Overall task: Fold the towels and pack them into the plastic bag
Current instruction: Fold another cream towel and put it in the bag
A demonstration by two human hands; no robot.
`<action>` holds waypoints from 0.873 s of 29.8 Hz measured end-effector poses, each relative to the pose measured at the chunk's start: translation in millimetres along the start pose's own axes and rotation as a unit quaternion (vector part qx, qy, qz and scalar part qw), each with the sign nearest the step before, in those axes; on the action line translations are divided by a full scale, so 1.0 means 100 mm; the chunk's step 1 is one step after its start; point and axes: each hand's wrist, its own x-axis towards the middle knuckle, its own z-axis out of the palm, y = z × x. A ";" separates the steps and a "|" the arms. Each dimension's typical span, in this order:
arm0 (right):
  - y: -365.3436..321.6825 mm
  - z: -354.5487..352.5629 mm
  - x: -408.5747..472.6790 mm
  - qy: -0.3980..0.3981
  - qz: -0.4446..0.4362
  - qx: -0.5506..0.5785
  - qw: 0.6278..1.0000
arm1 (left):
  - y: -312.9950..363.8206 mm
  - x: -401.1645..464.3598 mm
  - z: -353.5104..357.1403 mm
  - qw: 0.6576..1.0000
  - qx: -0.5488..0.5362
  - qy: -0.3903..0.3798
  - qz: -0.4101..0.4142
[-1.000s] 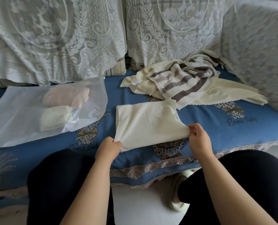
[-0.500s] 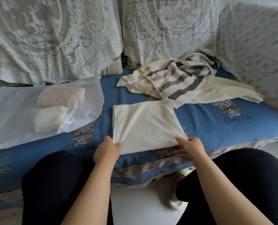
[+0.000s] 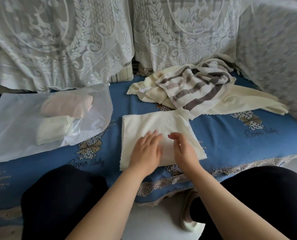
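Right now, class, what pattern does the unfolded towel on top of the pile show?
Grey-brown stripes on cream: the striped towel, clearest in the head view.

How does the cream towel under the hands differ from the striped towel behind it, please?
The cream towel is plain, while the striped towel has grey and beige bands. The cream towel lies flat and folded into a rectangle; the striped towel is crumpled in a heap. Both hands rest on the cream towel; nothing touches the striped one. Both lie outside the plastic bag.

Cream towel (image 3: 154, 129), folded to a flat rectangle, lay on the blue seat. Behind it, heaped loose: striped towel (image 3: 196, 87) over cream towels (image 3: 239, 99). Left, translucent plastic bag (image 3: 14, 135) lay flat, holding folded pink towel (image 3: 68, 105) and pale one (image 3: 54, 129).
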 end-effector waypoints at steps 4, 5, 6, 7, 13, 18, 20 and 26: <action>0.26 0.03 0.20 -0.047 0.022 -0.179 0.983 | -0.48 0.31 0.05 0.980 0.060 -0.117 -0.149; 0.30 0.03 0.21 -0.040 0.015 -0.204 0.978 | -0.67 0.37 -0.01 0.969 0.072 -0.105 -0.212; 0.31 0.04 0.21 -0.030 0.004 -0.211 0.977 | -0.79 0.41 -0.07 0.960 0.089 -0.080 -0.252; 0.31 0.07 0.22 -0.014 -0.008 -0.205 0.979 | -0.83 0.44 -0.11 0.960 0.106 -0.050 -0.253; 0.27 0.21 0.49 -0.098 -0.082 -0.252 0.959 | -0.50 0.55 0.12 0.991 0.076 -0.107 -0.026; 0.51 -0.19 1.19 -0.155 -0.001 -0.339 0.928 | -1.13 0.93 -0.02 0.965 0.079 -0.139 -0.208; 0.49 -0.25 1.30 -0.149 0.021 -0.343 0.927 | -1.15 0.95 -0.07 0.959 0.105 -0.133 -0.226; 0.14 -0.17 0.61 -0.258 -0.206 -0.400 0.855 | -0.38 0.56 -0.26 0.977 0.143 -0.156 0.038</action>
